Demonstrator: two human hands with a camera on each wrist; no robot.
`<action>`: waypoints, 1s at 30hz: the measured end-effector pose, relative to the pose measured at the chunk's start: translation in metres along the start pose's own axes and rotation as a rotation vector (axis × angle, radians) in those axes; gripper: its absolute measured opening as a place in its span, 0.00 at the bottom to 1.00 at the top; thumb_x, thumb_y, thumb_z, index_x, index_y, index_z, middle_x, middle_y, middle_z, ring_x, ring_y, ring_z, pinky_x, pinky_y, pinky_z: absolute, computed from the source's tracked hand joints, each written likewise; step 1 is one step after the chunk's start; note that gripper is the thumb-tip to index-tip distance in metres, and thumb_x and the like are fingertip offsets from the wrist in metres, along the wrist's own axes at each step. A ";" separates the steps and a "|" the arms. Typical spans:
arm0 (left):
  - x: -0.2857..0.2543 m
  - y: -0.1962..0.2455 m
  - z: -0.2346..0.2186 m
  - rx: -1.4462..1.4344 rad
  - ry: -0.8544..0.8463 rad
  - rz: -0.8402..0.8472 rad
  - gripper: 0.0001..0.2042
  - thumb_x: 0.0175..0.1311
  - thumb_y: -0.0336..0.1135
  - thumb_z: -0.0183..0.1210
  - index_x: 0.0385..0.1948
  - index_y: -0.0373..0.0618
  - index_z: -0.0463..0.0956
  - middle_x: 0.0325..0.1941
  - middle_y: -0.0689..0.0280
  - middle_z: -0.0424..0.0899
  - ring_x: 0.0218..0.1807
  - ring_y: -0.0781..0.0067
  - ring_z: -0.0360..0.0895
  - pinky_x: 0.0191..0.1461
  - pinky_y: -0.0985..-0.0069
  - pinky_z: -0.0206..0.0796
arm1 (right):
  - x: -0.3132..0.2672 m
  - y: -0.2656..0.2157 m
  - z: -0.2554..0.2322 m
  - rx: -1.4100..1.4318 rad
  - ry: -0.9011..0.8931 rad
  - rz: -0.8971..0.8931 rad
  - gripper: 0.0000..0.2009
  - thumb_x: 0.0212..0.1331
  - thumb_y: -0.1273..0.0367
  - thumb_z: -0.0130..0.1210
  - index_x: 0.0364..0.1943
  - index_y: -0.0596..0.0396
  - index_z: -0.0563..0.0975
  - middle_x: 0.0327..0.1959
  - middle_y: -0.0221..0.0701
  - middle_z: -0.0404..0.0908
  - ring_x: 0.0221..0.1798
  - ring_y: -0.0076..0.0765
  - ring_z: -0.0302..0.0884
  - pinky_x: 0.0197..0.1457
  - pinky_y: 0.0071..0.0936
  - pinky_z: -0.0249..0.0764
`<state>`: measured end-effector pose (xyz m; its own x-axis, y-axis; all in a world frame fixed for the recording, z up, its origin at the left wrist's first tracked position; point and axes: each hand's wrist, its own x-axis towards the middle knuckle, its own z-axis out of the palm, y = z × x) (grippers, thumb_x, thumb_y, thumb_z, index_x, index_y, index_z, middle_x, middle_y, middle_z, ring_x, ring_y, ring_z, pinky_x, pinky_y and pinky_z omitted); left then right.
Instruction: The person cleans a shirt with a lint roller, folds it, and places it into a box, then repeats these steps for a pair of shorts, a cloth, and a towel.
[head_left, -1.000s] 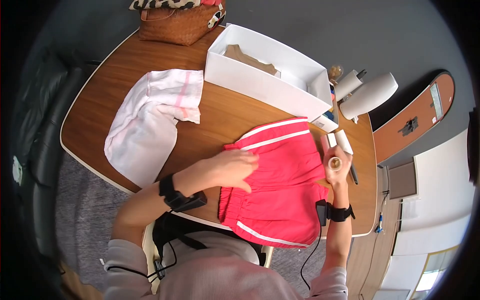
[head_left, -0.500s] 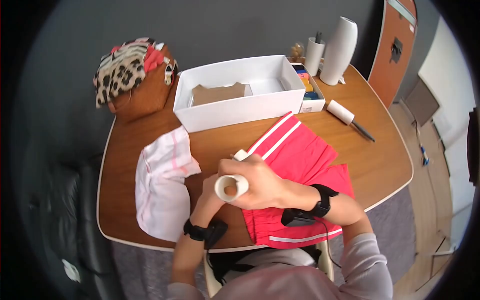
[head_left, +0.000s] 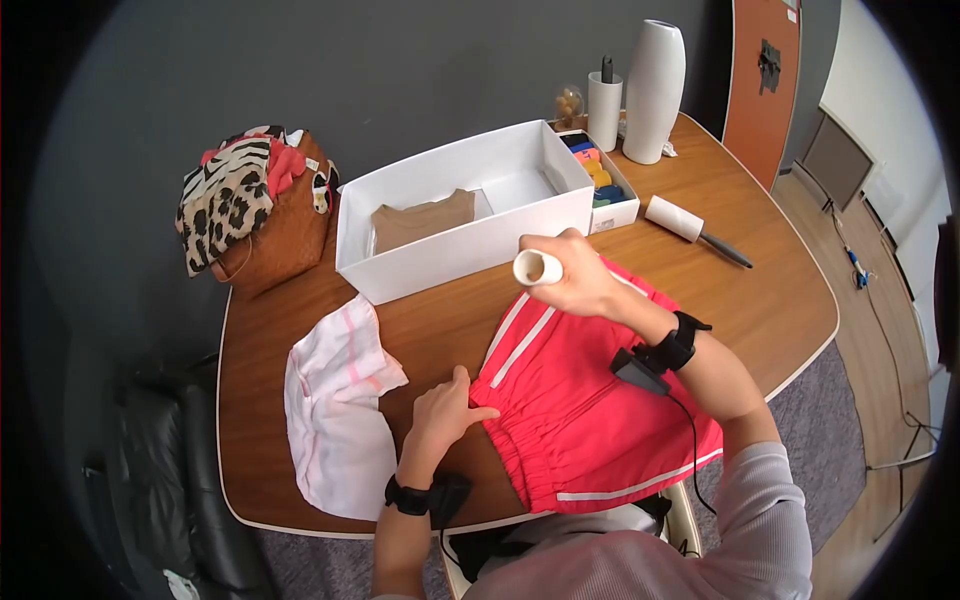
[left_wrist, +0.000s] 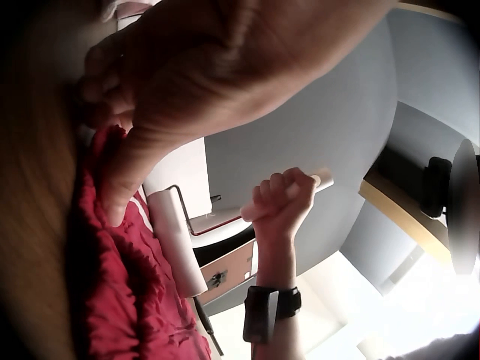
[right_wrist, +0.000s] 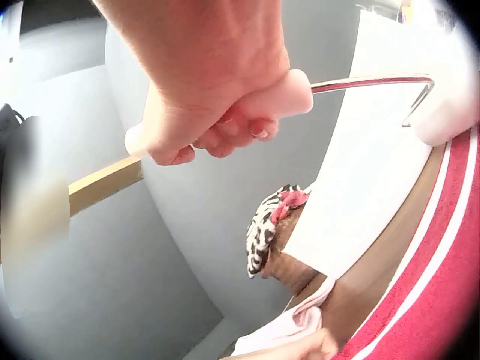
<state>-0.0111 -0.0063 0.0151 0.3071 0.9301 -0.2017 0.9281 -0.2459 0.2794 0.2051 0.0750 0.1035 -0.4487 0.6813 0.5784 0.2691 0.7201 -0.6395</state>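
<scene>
Red shorts (head_left: 610, 420) with white side stripes lie on the table. My right hand (head_left: 575, 275) grips the pale handle (right_wrist: 289, 94) of a lint roller, fingers wrapped round it above the shorts' far side. From that handle a bent metal rod (right_wrist: 367, 81) leads to the white roll (right_wrist: 454, 112), close over the shorts in the right wrist view; my hand hides it in the head view. My left hand (head_left: 440, 415) rests at the gathered waistband (left_wrist: 112, 262), its straight thumb (left_wrist: 124, 184) on the red cloth and fingers beside the edge.
A folded white-pink cloth (head_left: 340, 430) lies left. Behind are a white box (head_left: 470, 240) holding a brown garment (head_left: 425, 222), a small box of colourful items (head_left: 615, 213) and a white vase (head_left: 655, 95). Another lint roller (head_left: 675, 218) lies right; a basket (head_left: 285, 240) with patterned cloth stands at back left.
My right hand came from the right side to meet my left near the waistband, then moved up and right over the shorts with the roller. My left hand now touches the waistband.
</scene>
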 end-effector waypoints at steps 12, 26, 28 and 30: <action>0.000 -0.002 -0.002 -0.105 -0.061 -0.050 0.29 0.41 0.56 0.62 0.33 0.38 0.63 0.29 0.49 0.77 0.36 0.46 0.74 0.36 0.61 0.64 | 0.002 0.019 -0.021 -0.114 0.000 0.033 0.06 0.37 0.73 0.51 0.22 0.58 0.69 0.15 0.42 0.70 0.22 0.50 0.71 0.27 0.33 0.67; 0.021 -0.029 0.016 -0.582 -0.023 -0.026 0.14 0.55 0.39 0.54 0.32 0.35 0.68 0.30 0.48 0.77 0.37 0.48 0.74 0.40 0.60 0.64 | -0.031 -0.089 0.019 1.054 0.203 0.167 0.07 0.54 0.75 0.46 0.20 0.59 0.65 0.11 0.26 0.65 0.11 0.15 0.58 0.13 0.16 0.54; 0.024 -0.031 0.025 -0.557 0.305 0.089 0.10 0.54 0.33 0.52 0.34 0.34 0.69 0.27 0.51 0.78 0.33 0.53 0.77 0.37 0.66 0.66 | -0.034 -0.090 0.032 1.120 0.149 0.239 0.07 0.53 0.75 0.47 0.20 0.58 0.65 0.12 0.25 0.66 0.12 0.15 0.60 0.14 0.16 0.56; 0.026 -0.029 0.019 -0.630 0.215 -0.073 0.10 0.53 0.31 0.52 0.34 0.34 0.69 0.26 0.52 0.79 0.32 0.57 0.78 0.36 0.70 0.67 | -0.033 -0.083 0.040 0.884 0.164 0.256 0.06 0.51 0.74 0.50 0.21 0.59 0.68 0.13 0.27 0.69 0.16 0.17 0.65 0.18 0.18 0.62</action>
<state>-0.0257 0.0200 -0.0159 0.1391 0.9880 -0.0677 0.6248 -0.0345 0.7800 0.1632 -0.0123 0.1169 -0.3217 0.8636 0.3881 -0.4335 0.2301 -0.8713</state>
